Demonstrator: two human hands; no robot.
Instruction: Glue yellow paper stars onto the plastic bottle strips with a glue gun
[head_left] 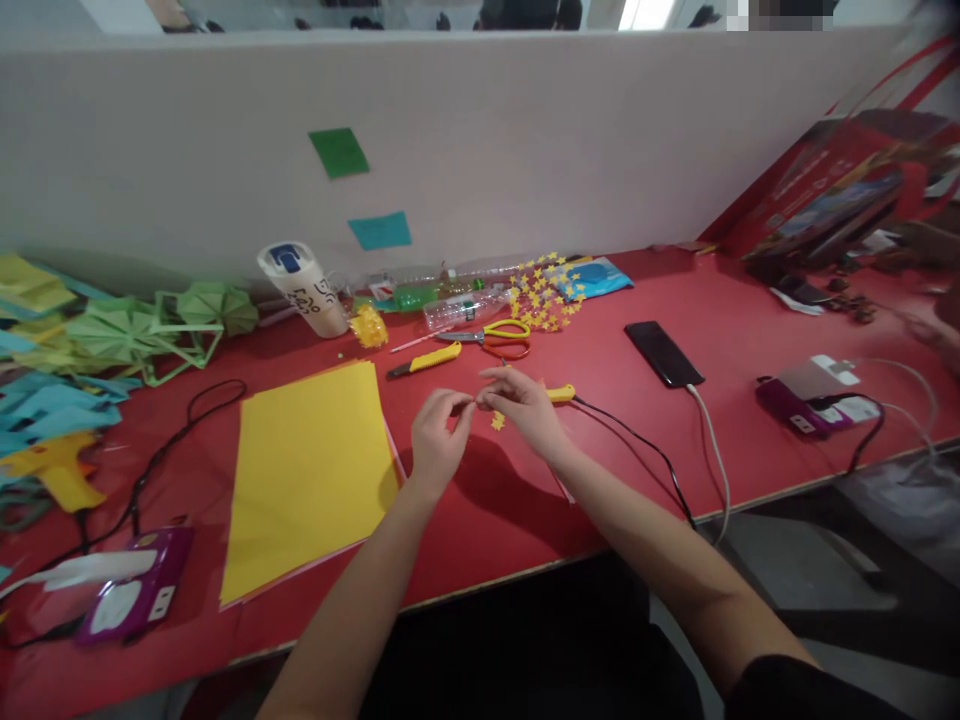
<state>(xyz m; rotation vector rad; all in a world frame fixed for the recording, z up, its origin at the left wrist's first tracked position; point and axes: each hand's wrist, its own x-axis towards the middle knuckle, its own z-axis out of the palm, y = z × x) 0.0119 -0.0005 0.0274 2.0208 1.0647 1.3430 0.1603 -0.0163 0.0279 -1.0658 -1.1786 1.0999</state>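
Note:
My left hand and my right hand meet over the red table, fingertips pinched together. Whatever sits between them is too small to make out. Just below my right fingers is a small yellow star. Behind that hand lies a yellow-handled tool on a black cord, mostly hidden. A yellow utility knife, scissors with yellow handles and red-handled pliers rest beyond my hands. Many yellow stars are clustered behind them. Left of my hands is a stack of yellow paper.
Along the grey partition stand a tumbler and plastic bottles. Folded paper shapes, a yellow glue gun and a purple power strip occupy the left. Rightward lie a phone, another power strip and a red bag.

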